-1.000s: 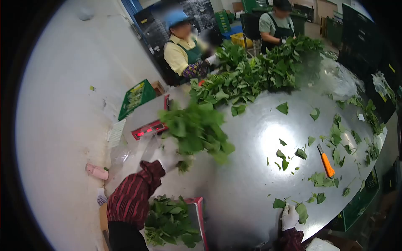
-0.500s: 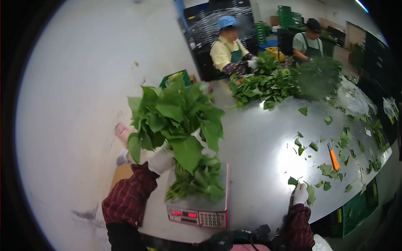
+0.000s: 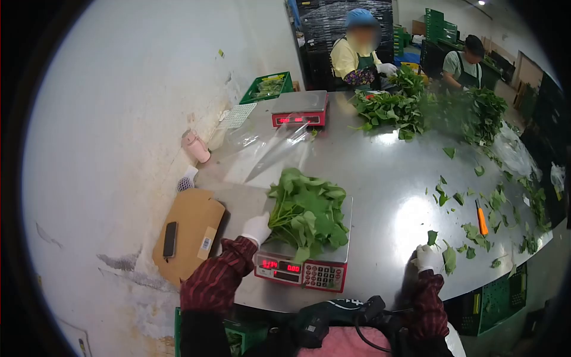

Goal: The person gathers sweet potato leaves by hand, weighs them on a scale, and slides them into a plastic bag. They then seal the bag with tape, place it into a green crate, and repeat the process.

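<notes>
My left hand (image 3: 257, 229), in a white glove, is closed around the stem end of a bunch of leafy greens (image 3: 312, 215). The bunch lies on the metal pan of a red digital scale (image 3: 300, 273), its leaves spreading right and over the pan's front edge. Red digits glow on the scale's display. On the metal table, my white-gloved right hand (image 3: 429, 259) rests with its fingers curled in. A loose leaf (image 3: 449, 258) lies just right of it, and a smaller leaf (image 3: 432, 237) is just beyond its fingers.
An orange-handled knife (image 3: 482, 219) lies among leaf scraps at right. Cardboard (image 3: 189, 229) with a phone (image 3: 171, 240) is at left, near a pink bottle (image 3: 196, 147). Farther back are clear plastic bags (image 3: 276, 149), a second scale (image 3: 300, 110), heaped greens (image 3: 392, 113) and two people.
My left hand has come down from above the scale, and the raised bunch no longer hangs there; its hand is now at the greens on the pan. My right hand stays near the loose leaves.
</notes>
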The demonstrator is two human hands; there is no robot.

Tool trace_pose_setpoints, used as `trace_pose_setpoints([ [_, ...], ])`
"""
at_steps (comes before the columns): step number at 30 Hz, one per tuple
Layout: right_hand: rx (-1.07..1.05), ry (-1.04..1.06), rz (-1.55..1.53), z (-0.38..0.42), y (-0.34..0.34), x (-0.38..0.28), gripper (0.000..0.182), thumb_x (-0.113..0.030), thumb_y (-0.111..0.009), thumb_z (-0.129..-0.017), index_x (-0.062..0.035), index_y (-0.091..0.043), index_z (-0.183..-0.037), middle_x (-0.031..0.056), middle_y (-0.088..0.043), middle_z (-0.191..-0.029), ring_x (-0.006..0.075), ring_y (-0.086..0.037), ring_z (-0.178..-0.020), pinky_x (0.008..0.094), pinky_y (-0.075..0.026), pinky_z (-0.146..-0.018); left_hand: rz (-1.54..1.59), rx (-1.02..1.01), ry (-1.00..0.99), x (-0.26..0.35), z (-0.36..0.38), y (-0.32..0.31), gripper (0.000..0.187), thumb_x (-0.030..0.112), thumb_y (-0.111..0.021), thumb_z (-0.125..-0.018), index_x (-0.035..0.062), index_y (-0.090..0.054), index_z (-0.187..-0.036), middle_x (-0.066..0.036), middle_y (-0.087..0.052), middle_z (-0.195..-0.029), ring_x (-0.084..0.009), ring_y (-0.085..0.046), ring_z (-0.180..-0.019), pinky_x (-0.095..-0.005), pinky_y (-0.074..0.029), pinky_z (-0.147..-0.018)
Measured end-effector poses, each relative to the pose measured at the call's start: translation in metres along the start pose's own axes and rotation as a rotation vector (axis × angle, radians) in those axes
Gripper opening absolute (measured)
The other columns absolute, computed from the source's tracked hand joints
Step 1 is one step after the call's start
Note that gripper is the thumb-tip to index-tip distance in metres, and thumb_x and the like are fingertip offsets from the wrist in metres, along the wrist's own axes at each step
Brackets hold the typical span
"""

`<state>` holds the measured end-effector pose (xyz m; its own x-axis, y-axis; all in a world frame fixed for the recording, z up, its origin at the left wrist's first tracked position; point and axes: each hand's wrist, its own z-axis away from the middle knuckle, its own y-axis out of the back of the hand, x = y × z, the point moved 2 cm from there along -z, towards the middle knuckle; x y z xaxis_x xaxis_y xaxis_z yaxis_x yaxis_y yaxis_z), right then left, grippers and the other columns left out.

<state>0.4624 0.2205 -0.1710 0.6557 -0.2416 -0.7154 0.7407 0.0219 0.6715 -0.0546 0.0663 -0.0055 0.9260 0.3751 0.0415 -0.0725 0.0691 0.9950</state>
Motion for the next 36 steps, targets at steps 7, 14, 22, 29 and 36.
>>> trace_pose_setpoints([
  [7,-0.160,0.079,-0.148,0.022,-0.024,-0.010,0.028,-0.026,-0.057,-0.087,0.0006,-0.059,-0.080,0.0142,-0.059,-0.060,0.0232,-0.061,-0.048,0.0347,-0.049,-0.046,0.193,-0.276,-0.106,0.000,-0.007,0.031,0.055,0.028,-0.070,-0.067,0.0032,-0.055,-0.113,-0.022,-0.063,-0.095,-0.0364,-0.061,-0.087,-0.0411,-0.048,-0.076],
  [14,-0.178,0.056,-0.247,0.048,-0.019,-0.005,0.029,-0.025,-0.060,-0.087,0.0025,-0.059,-0.078,0.0127,-0.057,-0.056,0.0208,-0.058,-0.041,0.0319,-0.046,-0.039,0.604,-0.239,-0.059,-0.023,0.012,0.044,0.095,0.014,-0.076,-0.063,0.0137,-0.025,-0.143,-0.022,-0.052,-0.124,-0.0228,-0.056,-0.108,-0.0303,-0.046,-0.085],
  [22,-0.177,0.155,-0.163,0.071,-0.019,-0.024,0.026,-0.023,-0.063,-0.085,0.0007,-0.059,-0.076,0.0101,-0.057,-0.056,0.0173,-0.054,-0.041,0.0301,-0.043,-0.039,0.564,0.255,-0.259,0.001,0.060,0.062,0.078,0.011,-0.073,-0.068,0.0161,-0.037,-0.137,-0.021,-0.035,-0.139,-0.0349,-0.040,-0.124,-0.0340,-0.036,-0.100],
  [29,-0.296,0.077,-0.209,0.086,-0.035,-0.047,0.024,-0.022,-0.063,-0.085,-0.0003,-0.059,-0.076,0.0097,-0.055,-0.055,0.0178,-0.058,-0.043,0.0299,-0.045,-0.039,0.248,0.551,-0.567,0.031,0.064,0.026,0.060,0.006,-0.068,-0.065,0.0121,-0.053,-0.123,-0.019,-0.039,-0.135,-0.0375,-0.042,-0.121,-0.0418,-0.038,-0.098],
  [36,-0.413,0.083,-0.126,0.102,-0.049,-0.080,0.024,-0.023,-0.060,-0.087,-0.0008,-0.059,-0.079,0.0119,-0.058,-0.059,0.0194,-0.060,-0.046,0.0315,-0.048,-0.042,0.193,0.653,-0.499,0.047,0.015,0.037,0.060,-0.003,-0.055,-0.069,0.0126,-0.050,-0.126,-0.015,-0.038,-0.137,-0.0363,-0.039,-0.122,-0.0450,-0.032,-0.102],
])
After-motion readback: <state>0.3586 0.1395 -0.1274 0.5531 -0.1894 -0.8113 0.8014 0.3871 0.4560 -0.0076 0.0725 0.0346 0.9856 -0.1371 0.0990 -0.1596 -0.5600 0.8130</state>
